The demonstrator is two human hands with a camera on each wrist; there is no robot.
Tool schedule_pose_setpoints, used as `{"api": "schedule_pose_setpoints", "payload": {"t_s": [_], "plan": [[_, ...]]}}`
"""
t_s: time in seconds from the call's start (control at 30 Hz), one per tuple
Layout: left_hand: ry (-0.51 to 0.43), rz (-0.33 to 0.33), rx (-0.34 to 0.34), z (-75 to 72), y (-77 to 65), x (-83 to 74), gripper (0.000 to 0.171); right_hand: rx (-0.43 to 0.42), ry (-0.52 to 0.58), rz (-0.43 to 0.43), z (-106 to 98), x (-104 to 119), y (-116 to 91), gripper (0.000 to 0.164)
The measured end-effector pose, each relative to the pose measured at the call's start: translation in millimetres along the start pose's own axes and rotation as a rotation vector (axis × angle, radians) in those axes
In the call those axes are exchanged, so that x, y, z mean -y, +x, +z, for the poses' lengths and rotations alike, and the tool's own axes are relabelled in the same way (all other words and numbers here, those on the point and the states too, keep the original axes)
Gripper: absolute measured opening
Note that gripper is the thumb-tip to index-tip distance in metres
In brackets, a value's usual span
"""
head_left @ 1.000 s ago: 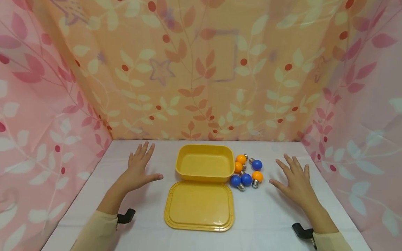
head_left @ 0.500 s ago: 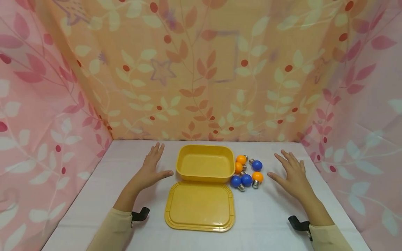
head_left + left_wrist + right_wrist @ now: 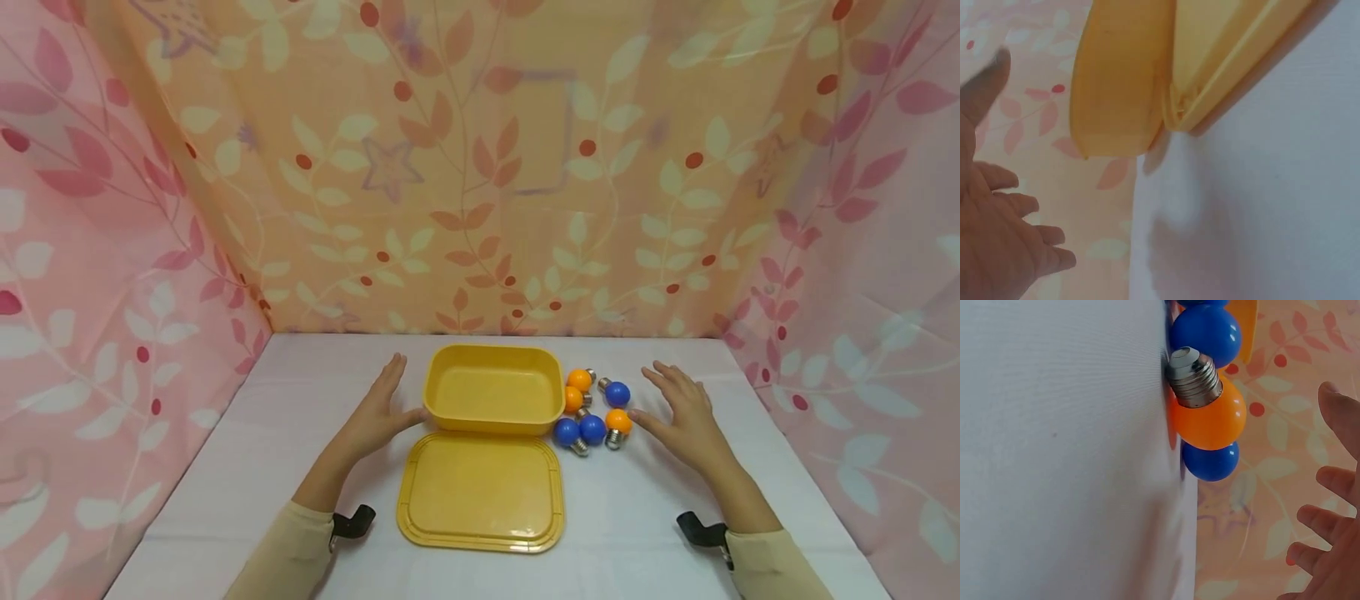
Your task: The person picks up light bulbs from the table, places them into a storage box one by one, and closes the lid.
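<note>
A yellow rectangular box (image 3: 495, 423), uncovered with nothing inside, stands mid-table. Its flat yellow lid (image 3: 480, 492) lies just in front of it. To the box's right lie several round light bulbs with metal screw bases, among them an orange bulb (image 3: 618, 421) and a blue bulb (image 3: 592, 430). My left hand (image 3: 378, 421) hovers at the box's left side, fingers extended and thumb near the box wall. On the other side my right hand (image 3: 684, 421) has its fingers spread, the thumb tip beside the orange bulb. Neither hand holds anything.
White cloth covers the table (image 3: 315, 367). Floral curtains (image 3: 480, 167) close off the back and both sides. A black wrist camera (image 3: 354, 522) sits on the left sleeve, another black camera (image 3: 701, 530) on the right one.
My left hand has moved right, up to the box's left side. The right hand has shifted left toward the bulbs. Box, lid and bulbs stay in place.
</note>
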State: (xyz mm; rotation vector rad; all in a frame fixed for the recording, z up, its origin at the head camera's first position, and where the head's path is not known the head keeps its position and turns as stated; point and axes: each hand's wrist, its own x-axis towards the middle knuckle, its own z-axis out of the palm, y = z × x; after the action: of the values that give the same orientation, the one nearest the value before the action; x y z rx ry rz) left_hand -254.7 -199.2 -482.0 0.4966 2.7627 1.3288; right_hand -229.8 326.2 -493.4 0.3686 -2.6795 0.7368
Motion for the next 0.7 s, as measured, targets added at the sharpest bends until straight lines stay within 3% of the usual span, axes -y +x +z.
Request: {"api": "schedule_pose_setpoints", "payload": {"t_s": [0.5,0.7], "plan": [[-0.117,-0.14,0.004,18.5,2.9,7.7,0.102,0.086,0.025,0.067,18,-10,-2,0.072],[-0.17,-0.118,0.008,26.7,6.7,12.5,0.098,0.149,0.04,0.158,17,-9,-4,0.072]]}}
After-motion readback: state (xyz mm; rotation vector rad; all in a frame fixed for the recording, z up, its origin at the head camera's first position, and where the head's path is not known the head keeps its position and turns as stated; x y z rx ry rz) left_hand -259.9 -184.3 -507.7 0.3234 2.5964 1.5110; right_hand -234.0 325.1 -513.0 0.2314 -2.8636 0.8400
